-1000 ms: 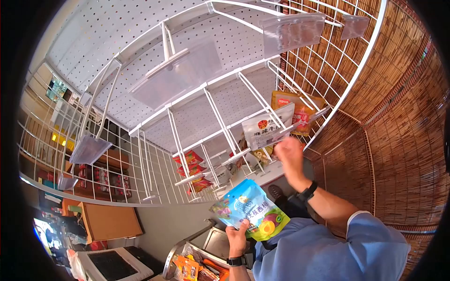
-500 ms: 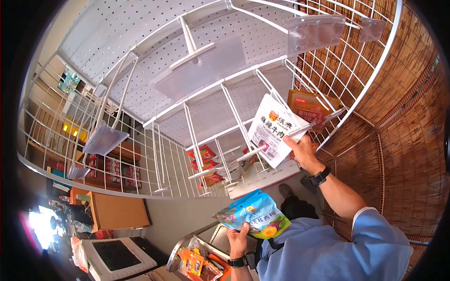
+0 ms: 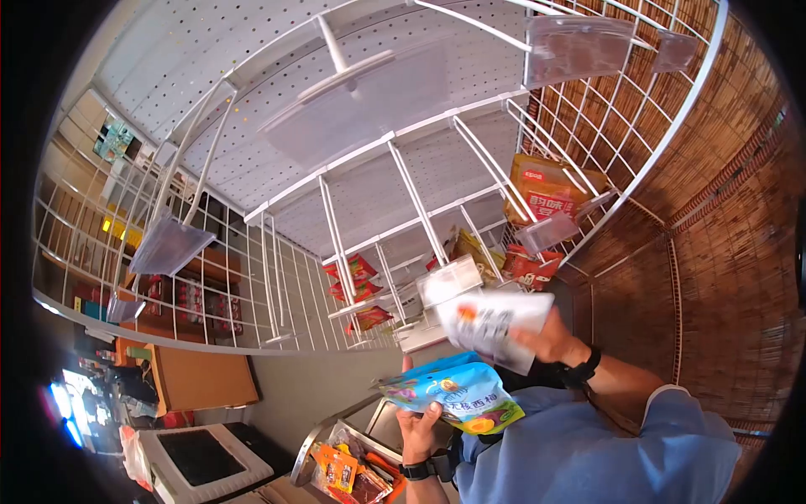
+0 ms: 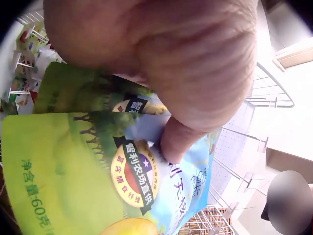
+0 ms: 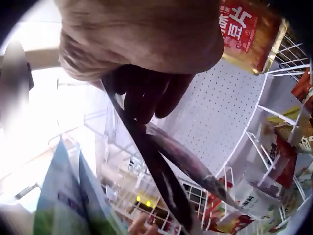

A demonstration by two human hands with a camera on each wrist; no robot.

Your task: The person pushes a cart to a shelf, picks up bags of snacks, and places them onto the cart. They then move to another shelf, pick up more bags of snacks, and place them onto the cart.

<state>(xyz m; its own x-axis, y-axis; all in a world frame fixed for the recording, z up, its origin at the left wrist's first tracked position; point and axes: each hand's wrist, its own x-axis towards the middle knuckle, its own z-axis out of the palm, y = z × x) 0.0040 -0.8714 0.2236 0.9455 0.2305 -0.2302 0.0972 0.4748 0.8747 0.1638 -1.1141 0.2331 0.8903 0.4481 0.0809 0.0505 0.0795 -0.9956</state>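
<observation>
My left hand [image 3: 417, 430] holds blue-and-green dried-plum pouches [image 3: 466, 395] by the lower edge, thumb on the front. The left wrist view shows a front pouch [image 4: 54, 166] with a second pouch [image 4: 68, 90] behind it. My right hand [image 3: 550, 343] grips a white spicy-beef pouch [image 3: 495, 323] at its right side, blurred by motion, just above the blue ones and below the rack hooks. In the right wrist view, two pouches appear edge-on beneath that hand, a dark one [image 5: 159, 166] and a clearer one [image 5: 188, 159].
A white wire rack [image 3: 386, 139] with long hooks and clear tag holders rises in front. An orange-brown bag [image 3: 546, 193] and small red packets [image 3: 357, 277] hang there. A metal cart [image 3: 315, 437] with snack packets stands at lower left, a woven screen [image 3: 714, 252] at right.
My right hand has taken the white pouch off its hook and brought it down and left, close to the blue pouches. The left hand keeps its hold, with the blue pouches tilted flatter.
</observation>
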